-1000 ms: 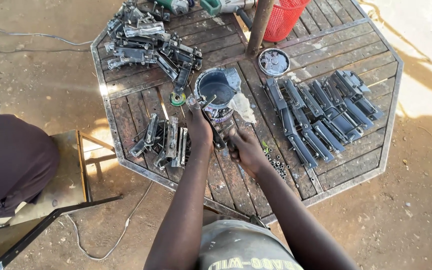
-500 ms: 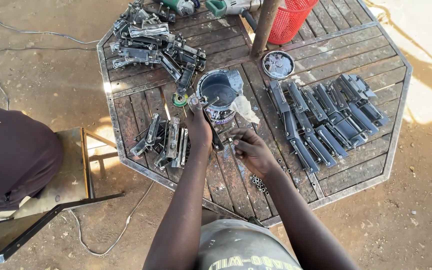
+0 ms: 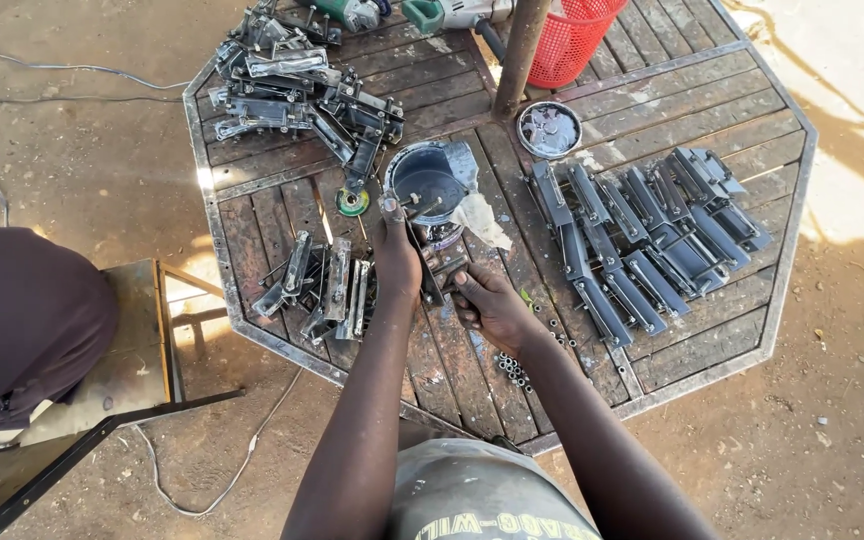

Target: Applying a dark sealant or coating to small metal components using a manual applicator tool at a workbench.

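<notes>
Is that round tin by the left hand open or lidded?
Open. The round tin stands upright with its dark inside showing; a round lid lies apart on the table.

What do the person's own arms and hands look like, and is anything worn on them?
Both forearms are bare, with no sleeves in view. The left hand and the right hand have no gloves. I see no watch, ring or bracelet.

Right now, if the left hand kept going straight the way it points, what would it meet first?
The left hand points up the table, so it would probably meet the open grey tin first; its fingertips look almost at the rim, though depth is unclear.
</notes>
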